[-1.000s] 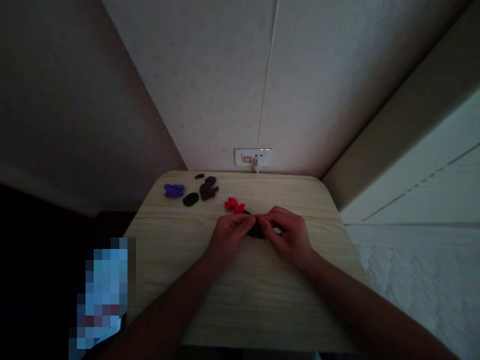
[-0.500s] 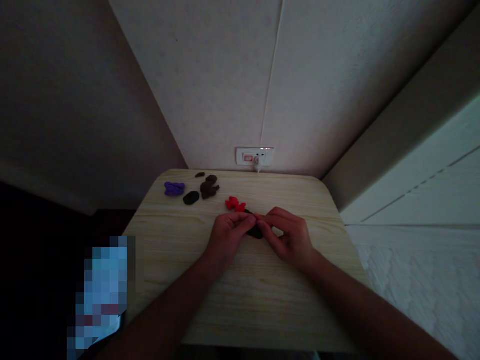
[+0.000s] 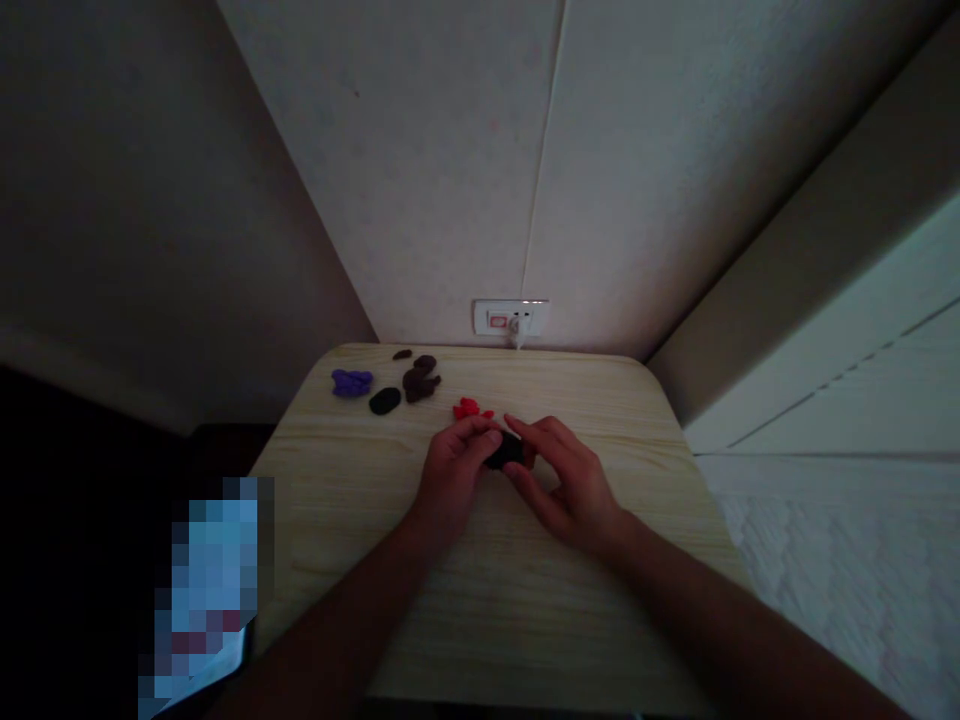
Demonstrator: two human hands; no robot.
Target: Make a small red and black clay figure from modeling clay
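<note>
A flat black piece of modelling clay point(image 3: 505, 452) is between my hands, low over the wooden table. My left hand point(image 3: 454, 462) pinches its left side, thumb on top. At its right edge is my right hand point(image 3: 571, 478), the thumb at the near side and other fingers behind it, while the index finger is raised off the clay. Just beyond my left fingertips lies a lumpy red clay piece point(image 3: 468, 408), partly hidden by them.
At the table's point(image 3: 480, 600) back left lie a purple clay piece point(image 3: 352, 382), a black oval point(image 3: 385, 401), a brown lump point(image 3: 418, 384) and a small brown bit point(image 3: 403, 354). A wall socket point(image 3: 511, 317) with a plug is behind. A blurred-out screen point(image 3: 217, 560) stands at left.
My right index finger has lifted and the right fingers have spread from the earlier pinch, exposing more of the black clay. My left hand keeps its pinch. The view has shifted slightly.
</note>
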